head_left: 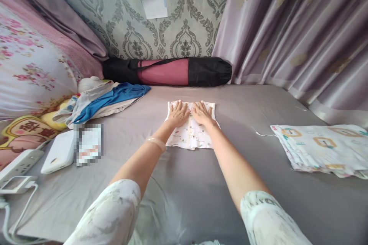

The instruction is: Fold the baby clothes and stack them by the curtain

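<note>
A small white printed garment (189,138) lies flat on the grey sheet (230,183), with a row of fastenings down its middle. My left hand (178,114) rests palm down on its upper left part, fingers spread. On the upper right part lies my right hand (201,113), also flat with its fingers apart. The two hands are close together near the garment's centre line, and neither grips the cloth. A pale bangle (156,143) is on my left wrist.
Folded printed cloth (324,147) lies at the right. Blue and beige clothes (112,101), a white power bank (59,151), a pixelated item (89,144) and a power strip (21,164) with cables are left. A black and pink rolled bag (166,72) lies along the wall.
</note>
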`<move>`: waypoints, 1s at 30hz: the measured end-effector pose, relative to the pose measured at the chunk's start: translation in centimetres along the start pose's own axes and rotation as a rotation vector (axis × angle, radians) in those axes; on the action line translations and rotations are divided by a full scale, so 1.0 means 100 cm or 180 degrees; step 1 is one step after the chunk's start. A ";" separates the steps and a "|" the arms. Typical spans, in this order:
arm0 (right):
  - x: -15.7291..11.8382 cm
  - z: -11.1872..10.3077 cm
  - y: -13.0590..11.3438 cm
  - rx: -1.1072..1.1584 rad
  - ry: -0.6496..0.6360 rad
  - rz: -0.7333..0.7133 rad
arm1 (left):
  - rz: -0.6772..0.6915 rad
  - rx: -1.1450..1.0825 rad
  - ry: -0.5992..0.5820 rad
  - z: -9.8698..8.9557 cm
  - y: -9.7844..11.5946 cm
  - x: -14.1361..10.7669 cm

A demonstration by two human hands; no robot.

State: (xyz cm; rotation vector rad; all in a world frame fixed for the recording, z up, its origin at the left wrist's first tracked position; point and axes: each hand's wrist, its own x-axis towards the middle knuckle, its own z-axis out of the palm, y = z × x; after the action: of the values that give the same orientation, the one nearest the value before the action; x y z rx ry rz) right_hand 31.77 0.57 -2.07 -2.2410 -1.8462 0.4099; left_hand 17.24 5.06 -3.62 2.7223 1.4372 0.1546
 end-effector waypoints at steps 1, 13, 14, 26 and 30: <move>-0.002 -0.005 0.002 0.0070 -0.0085 -0.0014 | 0.0003 -0.0003 0.0016 -0.003 0.000 -0.005; -0.090 -0.002 0.035 -0.0540 -0.0053 -0.1064 | 0.0826 0.0090 -0.0169 -0.017 -0.006 -0.084; -0.091 0.002 0.034 -0.0579 -0.0028 -0.1061 | 0.0811 0.0106 -0.0174 -0.014 -0.005 -0.087; -0.095 0.003 0.029 -0.0617 -0.0056 -0.0983 | 0.0730 0.0097 -0.0163 -0.009 -0.001 -0.091; -0.112 -0.001 0.012 -0.0553 -0.0098 -0.1091 | 0.0752 -0.0013 -0.0300 -0.021 0.008 -0.107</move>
State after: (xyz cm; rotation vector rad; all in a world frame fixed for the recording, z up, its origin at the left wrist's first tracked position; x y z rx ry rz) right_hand 30.95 -10.64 -1.46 -1.9669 -2.3059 0.2320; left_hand 11.65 -4.18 -2.10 2.8460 1.0885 0.0388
